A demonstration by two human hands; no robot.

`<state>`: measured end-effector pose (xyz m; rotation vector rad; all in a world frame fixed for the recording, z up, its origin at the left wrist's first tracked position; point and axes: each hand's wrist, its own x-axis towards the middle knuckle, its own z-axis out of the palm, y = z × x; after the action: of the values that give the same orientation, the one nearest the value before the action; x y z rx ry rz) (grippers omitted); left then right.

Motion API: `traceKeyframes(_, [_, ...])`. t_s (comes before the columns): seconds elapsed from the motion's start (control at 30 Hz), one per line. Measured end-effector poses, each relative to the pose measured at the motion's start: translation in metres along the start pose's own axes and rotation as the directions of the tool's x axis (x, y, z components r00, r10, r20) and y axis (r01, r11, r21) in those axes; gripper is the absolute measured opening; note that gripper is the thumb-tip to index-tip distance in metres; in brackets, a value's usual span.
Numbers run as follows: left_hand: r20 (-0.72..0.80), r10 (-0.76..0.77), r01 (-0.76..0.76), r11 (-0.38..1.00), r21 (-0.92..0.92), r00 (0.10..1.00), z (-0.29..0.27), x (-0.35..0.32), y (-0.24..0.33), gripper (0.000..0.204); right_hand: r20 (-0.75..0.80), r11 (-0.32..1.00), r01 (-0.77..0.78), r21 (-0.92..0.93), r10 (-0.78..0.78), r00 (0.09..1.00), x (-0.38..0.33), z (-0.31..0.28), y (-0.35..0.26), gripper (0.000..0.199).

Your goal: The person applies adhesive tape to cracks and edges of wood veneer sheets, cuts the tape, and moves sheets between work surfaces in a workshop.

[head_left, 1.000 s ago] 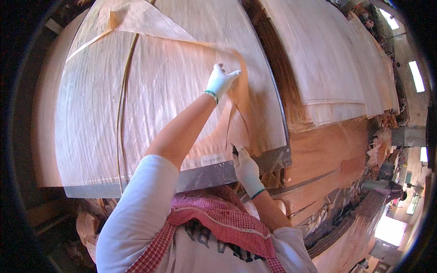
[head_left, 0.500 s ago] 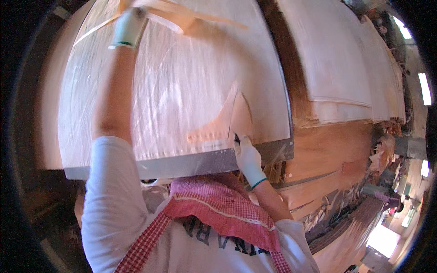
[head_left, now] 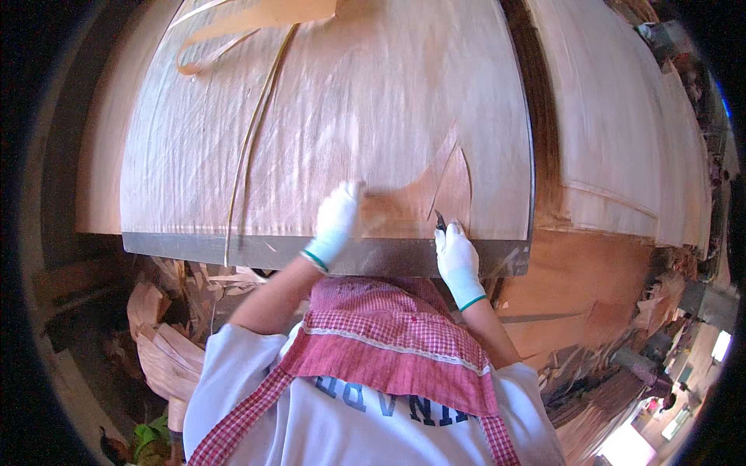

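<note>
A: Warm, fairly bright light is falling across the veneer sheet (head_left: 350,116) beyond the left hand (head_left: 336,223), and it is reading evenly lit, with little glare.

B: Past the right hand (head_left: 457,260), toward the lower right, daylight is blowing out to white. Below the left hand the scrap pile (head_left: 167,334) is sitting in deep shadow.

A: The fisheye is bending the table edge (head_left: 233,250) near both hands, and a black rim is closing in at the frame's corners. The left glove is smearing slightly with motion blur.
</note>
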<state>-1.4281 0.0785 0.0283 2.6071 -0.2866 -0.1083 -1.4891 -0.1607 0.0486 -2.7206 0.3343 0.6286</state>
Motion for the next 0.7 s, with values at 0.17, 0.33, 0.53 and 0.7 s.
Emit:
traceKeyframes(0.17, [0.069, -0.251, 0.259, 0.898, -0.356, 0.965, 0.033, -0.012, 0.011, 0.041, -0.076, 0.994, 0.096, -0.047, -0.1, 0.992, 0.004, 0.015, 0.014, 0.043])
traceKeyframes(0.33, [0.128, -0.515, 0.443, 0.554, -0.705, 0.847, -0.003, -0.023, -0.046, 0.023, -0.132, 0.986, 0.158, -0.055, -0.164, 0.978, 0.005, 0.014, 0.016, 0.038])
traceKeyframes(0.53, [0.346, -0.478, 0.588, 0.605, -0.537, 0.807, -0.144, -0.19, -0.129, 0.023, -0.073, 0.977, 0.202, 0.064, -0.197, 0.978, 0.01, 0.0, 0.025, 0.039])
traceKeyframes(0.7, [0.029, -0.621, 0.511, 0.669, 0.541, 0.783, -0.136, -0.349, -0.186, 0.013, -0.123, 0.973, 0.191, 0.128, -0.175, 0.977, 0.016, -0.002, 0.043, 0.039])
